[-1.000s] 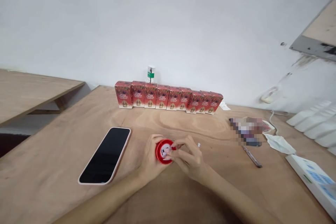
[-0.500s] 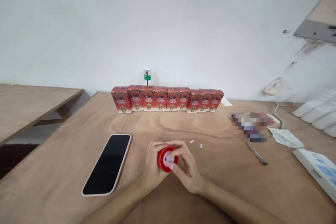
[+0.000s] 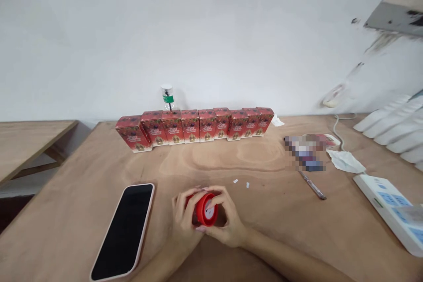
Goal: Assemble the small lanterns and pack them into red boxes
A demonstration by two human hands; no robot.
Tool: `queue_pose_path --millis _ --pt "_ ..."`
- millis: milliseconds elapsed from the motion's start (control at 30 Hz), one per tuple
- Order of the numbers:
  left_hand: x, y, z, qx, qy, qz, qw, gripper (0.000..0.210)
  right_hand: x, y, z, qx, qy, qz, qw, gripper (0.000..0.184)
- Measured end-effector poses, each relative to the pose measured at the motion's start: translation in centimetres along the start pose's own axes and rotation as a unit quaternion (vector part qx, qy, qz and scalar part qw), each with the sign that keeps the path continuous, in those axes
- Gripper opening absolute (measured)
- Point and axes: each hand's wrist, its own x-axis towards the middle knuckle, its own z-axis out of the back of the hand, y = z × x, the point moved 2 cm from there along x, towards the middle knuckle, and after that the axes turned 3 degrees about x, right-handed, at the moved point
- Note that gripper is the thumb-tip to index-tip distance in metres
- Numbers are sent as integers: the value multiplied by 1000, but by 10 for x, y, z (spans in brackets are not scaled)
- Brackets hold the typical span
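A small red round plastic piece (image 3: 201,212) with a white disc (image 3: 209,212) set inside its raised rim is held between both hands, above the table. Its disc side is tilted toward the right. My left hand (image 3: 185,213) is wrapped round the back and left side of the piece. With my right hand (image 3: 229,222), I grip the rim, thumb below and fingers over the top; one fingertip reaches in at the disc. A dark mark shows on the disc. The palms hide the far end of the piece.
A phone (image 3: 125,231) lies left of my hands. Several red printed boxes (image 3: 190,126) stand in a row, a clear bottle (image 3: 167,96) behind them. Paper scraps (image 3: 235,181), a craft knife (image 3: 313,185), a tissue (image 3: 346,161) and a power strip (image 3: 385,211) lie to the right.
My right thumb and fingers have shifted from the disc out to the rim. The red piece has turned to tilt rightward. The head view has swung slightly.
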Motion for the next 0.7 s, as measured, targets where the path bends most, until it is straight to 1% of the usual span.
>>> queue_pose_path --millis 100,167,233,333,400,500,567,633,700 --pt "0 1 -1 -13 9 7 1000 36 0 -3 0 27 -4 -19 999 42" --pt "-1 2 -4 -35 -7 27 999 45 -2 -5 0 25 -3 -35 999 38" --pt "-2 5 -7 -63 -27 54 996 52 -5 -8 2 17 -15 -59 998 38" --pt "-3 7 -11 -99 -41 73 992 49 -9 -12 4 10 -31 -90 995 46" --pt "-3 6 -11 -88 -36 71 993 46 -11 -14 4 11 -32 -102 994 45" --pt "0 2 -8 -24 -16 53 998 45 -10 -17 5 31 -54 -130 990 39" --pt "3 -2 -5 -3 -23 33 999 49 -8 -19 5 61 -77 -158 983 36" --pt "7 -6 -1 -9 -42 18 999 55 -7 -21 4 89 -94 -184 974 33" --pt "11 -10 5 -13 -46 9 999 58 -6 -23 3 101 -95 -195 971 32"
